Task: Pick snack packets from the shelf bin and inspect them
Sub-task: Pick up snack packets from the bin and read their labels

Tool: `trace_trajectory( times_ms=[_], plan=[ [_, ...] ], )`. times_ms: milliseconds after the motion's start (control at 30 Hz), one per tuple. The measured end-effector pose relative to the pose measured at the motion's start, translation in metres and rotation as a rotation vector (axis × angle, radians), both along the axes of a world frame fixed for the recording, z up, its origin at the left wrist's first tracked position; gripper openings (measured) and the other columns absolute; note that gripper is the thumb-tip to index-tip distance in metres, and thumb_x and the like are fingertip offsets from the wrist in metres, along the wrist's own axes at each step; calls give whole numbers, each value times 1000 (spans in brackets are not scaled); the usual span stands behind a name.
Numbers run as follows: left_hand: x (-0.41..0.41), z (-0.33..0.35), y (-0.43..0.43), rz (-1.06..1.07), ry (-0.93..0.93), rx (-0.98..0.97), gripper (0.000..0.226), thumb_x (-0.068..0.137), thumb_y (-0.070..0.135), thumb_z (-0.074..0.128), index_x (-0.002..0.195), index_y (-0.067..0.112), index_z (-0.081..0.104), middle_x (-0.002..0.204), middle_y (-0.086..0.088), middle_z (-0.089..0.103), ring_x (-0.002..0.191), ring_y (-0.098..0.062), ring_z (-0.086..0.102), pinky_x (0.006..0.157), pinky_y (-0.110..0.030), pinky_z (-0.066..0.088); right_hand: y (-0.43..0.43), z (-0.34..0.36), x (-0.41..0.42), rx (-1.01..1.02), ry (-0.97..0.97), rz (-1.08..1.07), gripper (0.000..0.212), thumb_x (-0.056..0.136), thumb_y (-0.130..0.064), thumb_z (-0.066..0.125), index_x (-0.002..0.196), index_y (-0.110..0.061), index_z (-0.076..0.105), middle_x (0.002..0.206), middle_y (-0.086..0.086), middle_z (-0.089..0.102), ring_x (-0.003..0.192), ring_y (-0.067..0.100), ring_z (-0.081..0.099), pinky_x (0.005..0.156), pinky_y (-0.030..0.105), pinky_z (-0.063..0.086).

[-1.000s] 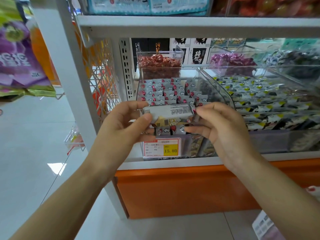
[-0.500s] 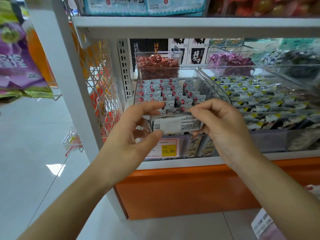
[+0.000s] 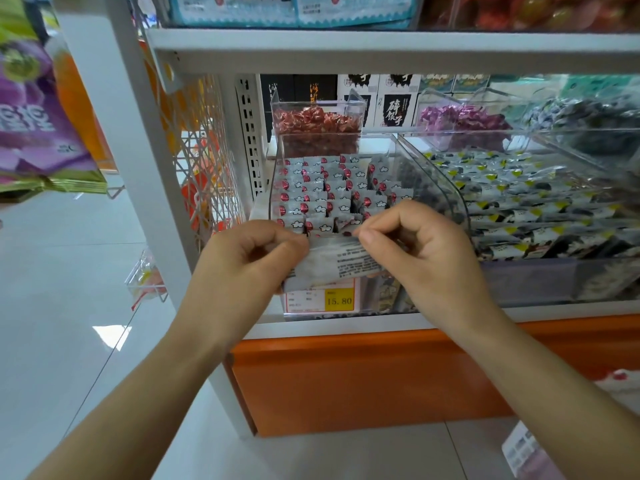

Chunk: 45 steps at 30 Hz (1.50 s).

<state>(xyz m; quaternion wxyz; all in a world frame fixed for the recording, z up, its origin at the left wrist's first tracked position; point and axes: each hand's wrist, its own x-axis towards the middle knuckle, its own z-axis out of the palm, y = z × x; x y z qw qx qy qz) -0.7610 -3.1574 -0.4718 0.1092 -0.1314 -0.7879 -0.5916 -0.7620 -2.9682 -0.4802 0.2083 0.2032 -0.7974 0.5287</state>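
While hands (image 3: 242,268) (image 3: 426,258) pinch its ends, packet (image 3: 339,261) between

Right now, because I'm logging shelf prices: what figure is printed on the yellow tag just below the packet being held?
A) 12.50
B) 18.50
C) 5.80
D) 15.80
D: the yellow price tag, just below the snack packet, reads 15.80.
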Motion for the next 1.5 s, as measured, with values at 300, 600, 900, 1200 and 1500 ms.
trace_trajectory(
  times_ms=[300, 600, 900, 1200, 1500],
  plan=[
    [2, -1, 4, 18, 132, -146, 17, 87, 31, 55, 77, 29, 68, 75, 7, 63, 70, -6, 58, 57, -13, 45, 1, 1, -2, -64, -76, -78, 15, 88, -14, 61, 73, -9, 62, 66, -4, 59, 61, 6, 54, 59, 14, 44],
    [0, -3, 7, 60, 125, -125, 40, 80, 42, 53, 116, 25, 60, 92, 13, 66, 76, 1, 62, 58, -12, 49, 8, 0, -8, -322, -223, 128, 23, 77, -32, 68, 99, -23, 68, 91, -5, 72, 86, 11, 69, 70, 24, 57],
    [-21, -4, -9, 282, 408, -709, 43, 88, 41, 52, 123, 18, 59, 131, -3, 52, 122, -22, 42, 97, -35, 35, 12, 2, -23, -421, -144, -102, 9, 91, -15, 58, 88, -17, 67, 83, 2, 69, 71, 14, 67, 67, 30, 57],
    [-34, -16, -5, 243, 393, -1070, 29, 90, 30, 49, 100, 13, 70, 153, -12, 25, 143, -36, 11, 109, -57, 17, 6, 4, -36, -429, -84, -168, 16, 93, -13, 55, 82, -13, 66, 81, 5, 68, 73, 14, 70, 70, 31, 59],
    [-25, -16, -8, 212, 391, -802, 5, 78, 13, 73, 75, 11, 69, 140, -14, 45, 137, -39, 23, 106, -54, 24, -20, 11, -50, 39, 4, -169, 17, 89, -19, 61, 101, -9, 67, 95, 2, 68, 85, 14, 66, 77, 29, 55]
  ],
)
